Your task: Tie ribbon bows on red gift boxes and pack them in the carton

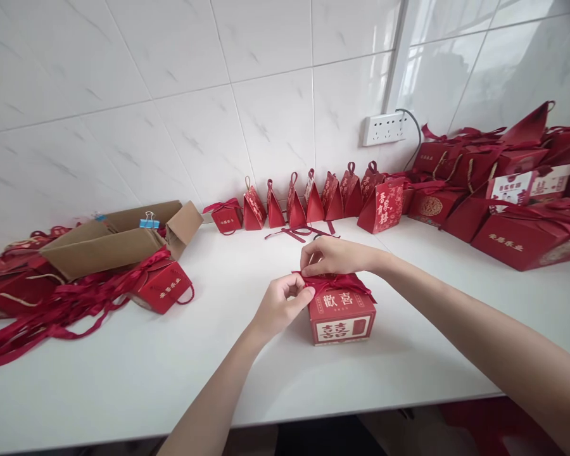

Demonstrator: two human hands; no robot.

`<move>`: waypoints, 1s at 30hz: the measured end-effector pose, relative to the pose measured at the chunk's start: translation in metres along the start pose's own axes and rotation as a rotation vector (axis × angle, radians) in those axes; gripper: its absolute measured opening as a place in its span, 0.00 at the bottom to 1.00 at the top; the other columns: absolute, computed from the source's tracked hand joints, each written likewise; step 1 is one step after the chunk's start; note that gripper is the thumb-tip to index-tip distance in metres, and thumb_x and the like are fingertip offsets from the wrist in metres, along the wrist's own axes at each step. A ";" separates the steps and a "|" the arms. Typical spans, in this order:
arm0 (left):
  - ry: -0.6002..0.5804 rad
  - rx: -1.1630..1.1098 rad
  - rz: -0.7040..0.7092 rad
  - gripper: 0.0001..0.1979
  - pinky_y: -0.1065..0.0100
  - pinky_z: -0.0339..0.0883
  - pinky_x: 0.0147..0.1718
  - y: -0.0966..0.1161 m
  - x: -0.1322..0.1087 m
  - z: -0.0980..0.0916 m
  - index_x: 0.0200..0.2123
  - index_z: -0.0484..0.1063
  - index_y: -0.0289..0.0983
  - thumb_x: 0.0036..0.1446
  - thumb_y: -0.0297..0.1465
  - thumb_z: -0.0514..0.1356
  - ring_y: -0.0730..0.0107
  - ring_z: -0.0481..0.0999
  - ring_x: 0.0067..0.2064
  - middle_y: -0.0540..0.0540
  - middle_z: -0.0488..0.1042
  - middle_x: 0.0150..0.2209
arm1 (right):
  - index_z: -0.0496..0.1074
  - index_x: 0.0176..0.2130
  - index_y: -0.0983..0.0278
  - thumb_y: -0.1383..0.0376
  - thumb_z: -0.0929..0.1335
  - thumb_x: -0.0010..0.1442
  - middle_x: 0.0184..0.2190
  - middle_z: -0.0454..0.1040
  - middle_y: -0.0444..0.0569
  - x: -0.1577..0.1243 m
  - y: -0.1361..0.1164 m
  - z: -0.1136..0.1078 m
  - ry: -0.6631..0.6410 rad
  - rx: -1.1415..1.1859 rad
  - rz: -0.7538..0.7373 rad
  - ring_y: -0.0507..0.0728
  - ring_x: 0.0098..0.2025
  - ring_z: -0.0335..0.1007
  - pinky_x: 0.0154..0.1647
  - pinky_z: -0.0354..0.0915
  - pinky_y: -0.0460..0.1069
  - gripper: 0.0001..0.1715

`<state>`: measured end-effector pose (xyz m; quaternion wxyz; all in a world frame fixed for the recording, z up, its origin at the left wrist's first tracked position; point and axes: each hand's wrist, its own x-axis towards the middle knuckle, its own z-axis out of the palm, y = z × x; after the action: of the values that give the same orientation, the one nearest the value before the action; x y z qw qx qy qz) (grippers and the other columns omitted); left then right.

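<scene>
A red gift box [342, 310] with Chinese characters and a white front panel stands upright on the white table. Dark red ribbon [344, 283] lies across its top. My left hand [285, 301] is at the box's upper left edge, thumb and fingers pinched on the ribbon. Just above and behind it, my right hand [330, 256] reaches in from the right, its fingertips closed on the ribbon at the top left of the box. The exact spot where the ribbon passes between my fingers is partly hidden.
Several red triangular boxes [296, 206] line the tiled wall, with loose ribbon pieces [299, 233] before them. On the left, an open cardboard box [104, 253] sits among red boxes and long ribbons [66, 310]. Red boxes [517, 234] pile up at right below a power socket [384, 128].
</scene>
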<state>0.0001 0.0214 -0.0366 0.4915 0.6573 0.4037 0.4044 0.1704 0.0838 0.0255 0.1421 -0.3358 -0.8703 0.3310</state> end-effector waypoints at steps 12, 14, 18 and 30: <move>0.136 0.286 0.238 0.07 0.69 0.59 0.31 0.003 -0.004 0.002 0.26 0.59 0.37 0.52 0.31 0.56 0.73 0.62 0.29 0.52 0.62 0.26 | 0.71 0.34 0.65 0.56 0.63 0.59 0.32 0.76 0.50 -0.021 0.007 -0.005 0.477 0.025 0.258 0.55 0.34 0.71 0.32 0.62 0.47 0.15; 0.171 0.382 0.354 0.03 0.66 0.62 0.37 0.003 -0.004 0.003 0.33 0.64 0.38 0.52 0.29 0.55 0.68 0.65 0.36 0.48 0.66 0.32 | 0.70 0.32 0.65 0.49 0.64 0.57 0.31 0.75 0.52 -0.046 0.012 -0.011 0.462 0.081 0.327 0.57 0.34 0.71 0.32 0.63 0.48 0.21; 0.112 0.536 0.484 0.14 0.57 0.59 0.50 0.002 -0.005 0.005 0.43 0.70 0.40 0.56 0.25 0.50 0.61 0.62 0.50 0.44 0.66 0.45 | 0.70 0.28 0.66 0.43 0.67 0.50 0.29 0.75 0.52 -0.089 0.019 -0.002 0.102 0.274 0.436 0.58 0.33 0.70 0.33 0.65 0.50 0.28; 0.099 0.655 0.534 0.20 0.55 0.56 0.53 -0.002 -0.004 0.004 0.48 0.71 0.43 0.59 0.24 0.47 0.61 0.60 0.52 0.44 0.65 0.48 | 0.66 0.24 0.66 0.49 0.73 0.46 0.23 0.67 0.43 -0.084 0.023 -0.017 0.150 0.639 0.303 0.50 0.27 0.63 0.34 0.61 0.49 0.24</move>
<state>0.0018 0.0165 -0.0398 0.1146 0.8399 0.3497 0.3988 0.2515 0.0477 0.0211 0.2525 -0.4230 -0.6504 0.5782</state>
